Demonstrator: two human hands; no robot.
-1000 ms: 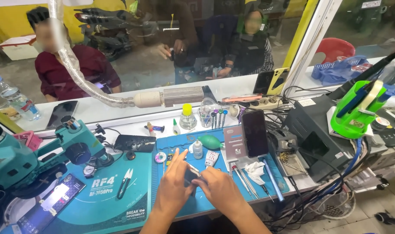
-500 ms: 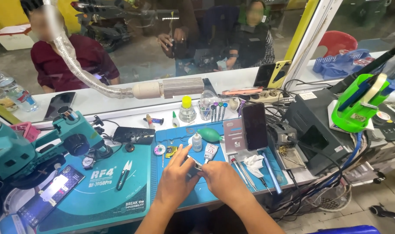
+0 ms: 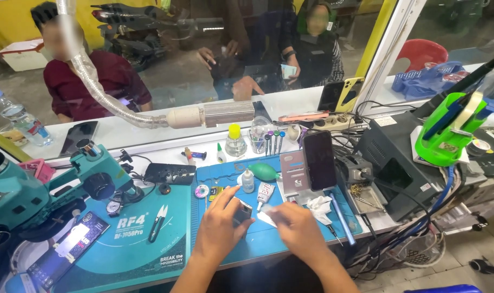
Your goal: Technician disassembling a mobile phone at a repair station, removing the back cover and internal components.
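Now L hand pinches small dark part — long axis upright; R hand pinches white wipe.

Teal microscope, green bulb blower, upright phone on stand, clear water bottle, nippers

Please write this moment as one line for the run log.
left hand: holds small dark part | right hand: holds white wipe | surface: blue mat | nearby: glue tube
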